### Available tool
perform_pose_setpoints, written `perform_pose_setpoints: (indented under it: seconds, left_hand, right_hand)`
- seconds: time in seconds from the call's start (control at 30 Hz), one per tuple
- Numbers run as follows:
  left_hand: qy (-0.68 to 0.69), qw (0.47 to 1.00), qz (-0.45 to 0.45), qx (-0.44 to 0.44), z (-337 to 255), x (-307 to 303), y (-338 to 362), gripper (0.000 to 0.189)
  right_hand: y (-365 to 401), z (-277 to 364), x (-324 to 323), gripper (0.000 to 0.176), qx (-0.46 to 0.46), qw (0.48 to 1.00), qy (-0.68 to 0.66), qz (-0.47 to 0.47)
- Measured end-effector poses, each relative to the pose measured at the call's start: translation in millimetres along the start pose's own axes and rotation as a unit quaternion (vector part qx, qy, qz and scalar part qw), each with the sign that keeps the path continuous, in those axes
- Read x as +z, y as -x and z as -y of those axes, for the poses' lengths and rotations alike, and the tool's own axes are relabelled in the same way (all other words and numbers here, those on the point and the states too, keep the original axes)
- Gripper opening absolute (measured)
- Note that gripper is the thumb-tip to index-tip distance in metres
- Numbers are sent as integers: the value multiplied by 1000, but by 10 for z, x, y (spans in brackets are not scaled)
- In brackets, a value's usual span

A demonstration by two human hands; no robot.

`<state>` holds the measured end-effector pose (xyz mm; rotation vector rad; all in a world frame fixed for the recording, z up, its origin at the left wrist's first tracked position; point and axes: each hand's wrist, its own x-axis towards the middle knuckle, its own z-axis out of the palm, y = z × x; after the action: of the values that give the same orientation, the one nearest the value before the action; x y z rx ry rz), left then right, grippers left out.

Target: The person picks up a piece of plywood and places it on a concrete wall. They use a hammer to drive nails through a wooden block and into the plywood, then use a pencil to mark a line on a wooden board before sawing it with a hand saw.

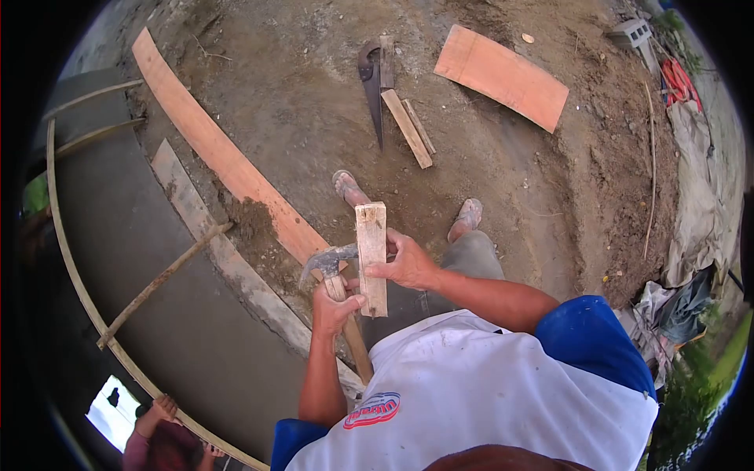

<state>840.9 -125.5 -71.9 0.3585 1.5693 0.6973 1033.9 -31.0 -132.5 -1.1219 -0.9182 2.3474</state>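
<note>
In front of my body, my left hand (334, 308) is closed round the wooden handle of a claw hammer (328, 261), its thumb against the lower part of a short wood block (372, 259). The hammer's metal head is up, beside the block's left side. My right hand (406, 262) grips the upright block from the right, thumb across its face and fingers behind it. The block seems to be more than one piece laid together at its top end.
A handsaw (371, 86) and wood offcuts (407, 129) lie on the dirt ahead. A plywood sheet (503, 77) is at upper right. Long boards (212, 149) edge wet concrete (157, 228) at left. Another person's hand (164, 407) touches a wooden rail (71, 267) at lower left.
</note>
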Motion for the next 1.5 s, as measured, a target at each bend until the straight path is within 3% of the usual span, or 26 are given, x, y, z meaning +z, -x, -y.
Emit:
perform_pose_setpoints:
  seconds: [0.1,0.2,0.27,0.3,0.33,0.47,0.53,0.63,0.77,0.87,0.97,1.0,1.1,1.17,1.2,1.3,1.4,1.5]
  left_hand:
    - [-8,1000,19,-21,-62,-427,-597,42]
    - [-48,998,22,-29,-318,-766,-1507,40]
    - [-77,995,7,-66,-432,-1007,-1850,40]
    - [-70,995,-3,-77,-446,-1130,-2023,39]
    - [-65,994,-14,-87,-435,-1259,-2145,39]
    - [-29,992,-52,-111,-288,-1642,-2499,39]
    - [-11,990,-84,-114,-231,-1695,-2632,42]
    - [0,990,-55,-129,-92,-1783,-2743,44]
    - [44,988,-51,-136,-179,-1631,-2860,50]
    - [41,989,-37,-135,-206,-1589,-2817,53]
    - [67,992,-8,-104,-443,-1488,-2676,55]
    - [55,994,-25,-94,-625,-1391,-2597,57]
    - [62,996,38,-44,-1188,-1344,-2341,56]
    - [63,995,78,8,-1465,-1431,-2207,53]
    - [76,993,82,39,-1615,-1473,-2127,50]
    - [103,986,72,107,-2134,-1554,-1938,49]
    - [113,984,51,127,-2502,-1612,-1880,49]
    - [129,980,15,149,-2503,-1631,-2187,47]
  right_hand:
    - [-707,-146,-61,76,-11,998,-57,11]
    - [-1679,-405,-723,76,58,977,-109,174]
    - [-2361,-782,-1224,75,146,988,-35,-38]
    - [-2733,-1123,-1572,73,133,956,199,-170]
    - [-3005,-1301,-1855,72,155,896,325,-260]
    - [-3927,-1557,-2592,73,202,780,493,-329]
    - [-4346,-1791,-2772,76,185,754,530,-340]
    - [-4721,-1917,-2853,79,206,725,552,-355]
    - [-4807,-2018,-2981,80,189,698,598,-345]
    - [-4543,-1733,-3007,72,173,743,575,-297]
    - [-4020,-1128,-2772,66,74,782,547,-289]
    - [-3762,-691,-2541,65,97,813,499,-285]
    - [-2895,815,-1702,73,123,861,456,-188]
    - [-2621,1136,-1299,76,64,967,177,-169]
    - [-2537,1228,-1097,78,35,988,25,-147]
    - [-2528,1437,-602,85,-14,962,217,-167]
    - [-2569,1679,-190,87,-2,955,243,-169]
    - [-2583,1728,-102,86,-65,914,333,-225]
